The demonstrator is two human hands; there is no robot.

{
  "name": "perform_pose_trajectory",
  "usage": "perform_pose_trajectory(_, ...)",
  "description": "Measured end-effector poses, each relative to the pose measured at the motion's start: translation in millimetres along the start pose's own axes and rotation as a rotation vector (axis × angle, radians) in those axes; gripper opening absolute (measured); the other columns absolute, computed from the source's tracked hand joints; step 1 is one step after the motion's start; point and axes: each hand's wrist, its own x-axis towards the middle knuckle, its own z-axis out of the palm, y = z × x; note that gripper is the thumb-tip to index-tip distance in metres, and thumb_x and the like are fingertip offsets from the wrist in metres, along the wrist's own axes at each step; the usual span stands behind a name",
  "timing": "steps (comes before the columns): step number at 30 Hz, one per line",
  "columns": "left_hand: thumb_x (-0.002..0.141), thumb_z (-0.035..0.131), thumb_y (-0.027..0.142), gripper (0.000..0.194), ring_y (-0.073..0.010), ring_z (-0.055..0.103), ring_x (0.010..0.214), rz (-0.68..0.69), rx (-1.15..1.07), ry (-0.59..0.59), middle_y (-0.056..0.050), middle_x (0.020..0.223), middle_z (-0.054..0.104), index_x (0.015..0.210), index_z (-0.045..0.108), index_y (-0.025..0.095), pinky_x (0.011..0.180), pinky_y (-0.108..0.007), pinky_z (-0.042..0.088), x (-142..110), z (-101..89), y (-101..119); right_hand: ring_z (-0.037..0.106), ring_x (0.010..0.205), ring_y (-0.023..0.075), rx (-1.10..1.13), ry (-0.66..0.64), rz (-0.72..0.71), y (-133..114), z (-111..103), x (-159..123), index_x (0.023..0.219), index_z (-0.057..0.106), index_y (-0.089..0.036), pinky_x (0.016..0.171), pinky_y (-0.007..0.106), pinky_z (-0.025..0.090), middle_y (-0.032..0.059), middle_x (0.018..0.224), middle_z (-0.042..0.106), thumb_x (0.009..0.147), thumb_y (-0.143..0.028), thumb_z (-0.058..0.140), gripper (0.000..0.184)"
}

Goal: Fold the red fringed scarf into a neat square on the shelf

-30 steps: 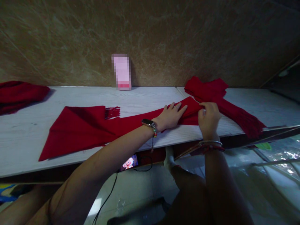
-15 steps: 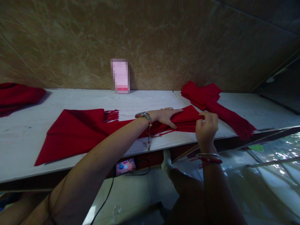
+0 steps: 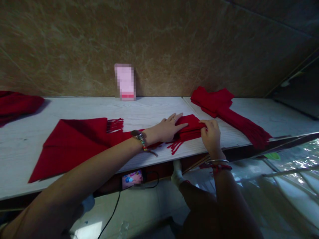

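A red fringed scarf (image 3: 74, 142) lies along the white wood-grain table, spread into a slanted shape at its left end and folded into narrow layers at its right. My left hand (image 3: 166, 129) rests with fingers spread on the folded part, wearing a ring, a watch and a beaded bracelet. At the right edge of the folds, my right hand (image 3: 211, 134) pinches the cloth between thumb and fingers. Fringe hangs from the folded part toward the front edge. My left forearm covers some of the scarf's middle.
Another folded red scarf (image 3: 214, 103) lies at the back right, its fringe reaching the front edge. More red cloth (image 3: 17, 105) is at the far left. A pink, blurred phone-shaped object (image 3: 126, 82) leans on the wall. Below the table edge is a lit phone (image 3: 132, 179) with a cable.
Both hands have shifted left along the scarf. The folded right part is shorter, and its fringe now spreads out at the front. My left fingers are wider apart.
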Motion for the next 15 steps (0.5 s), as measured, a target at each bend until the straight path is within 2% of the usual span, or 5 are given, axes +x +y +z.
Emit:
perform_pose_trajectory(3, 0.085, 0.039, 0.004, 0.059, -0.0306, 0.013, 0.140, 0.004, 0.025, 0.100, -0.012, 0.154, 0.016, 0.140, 0.034, 0.026, 0.104, -0.053, 0.031, -3, 0.7, 7, 0.055, 0.077, 0.0199, -0.023, -0.032, -0.038, -5, -5, 7, 0.092, 0.067, -0.019, 0.077, 0.038, 0.048, 0.0069, 0.085, 0.053, 0.074, -0.007, 0.039, 0.035)
perform_pose_trajectory(8, 0.089, 0.030, 0.001, 0.057, -0.0248, 0.015, 0.141, -0.007, 0.062, 0.285, -0.011, 0.153, 0.023, 0.141, 0.032, 0.024, 0.110, -0.053, 0.021, 9, -9.6, 6, 0.053, 0.080, 0.0203, -0.081, 0.195, -0.044, -9, -18, 11, 0.092, 0.069, -0.018, 0.080, 0.040, 0.047, 0.0080, 0.086, 0.049, 0.078, -0.010, 0.039, 0.034)
perform_pose_trajectory(10, 0.089, 0.030, 0.001, 0.056, -0.0246, 0.015, 0.141, 0.042, 0.079, 0.243, -0.010, 0.153, 0.023, 0.141, 0.032, 0.024, 0.110, -0.053, 0.019, 12, -4.5, 9, 0.053, 0.079, 0.0202, -0.097, 0.183, -0.029, -5, -16, 5, 0.091, 0.069, -0.018, 0.080, 0.040, 0.047, 0.0081, 0.086, 0.049, 0.078, -0.010, 0.038, 0.034)
perform_pose_trajectory(12, 0.090, 0.031, 0.004, 0.055, -0.0254, 0.016, 0.141, 0.088, 0.081, 0.141, -0.010, 0.152, 0.024, 0.141, 0.033, 0.023, 0.110, -0.052, 0.021, 13, 6.3, 14, 0.052, 0.076, 0.0198, -0.100, 0.078, -0.008, 0, -12, -2, 0.090, 0.069, -0.018, 0.079, 0.040, 0.047, 0.0074, 0.084, 0.048, 0.077, -0.010, 0.037, 0.035)
perform_pose_trajectory(15, 0.088, 0.033, 0.005, 0.057, -0.0255, 0.017, 0.140, 0.063, 0.047, 0.063, -0.010, 0.152, 0.025, 0.142, 0.030, 0.021, 0.109, -0.049, 0.024, 13, 20.5, 19, 0.051, 0.074, 0.0192, -0.092, -0.029, 0.022, 6, -7, -6, 0.091, 0.068, -0.018, 0.077, 0.038, 0.048, 0.0065, 0.084, 0.048, 0.076, -0.008, 0.036, 0.037)
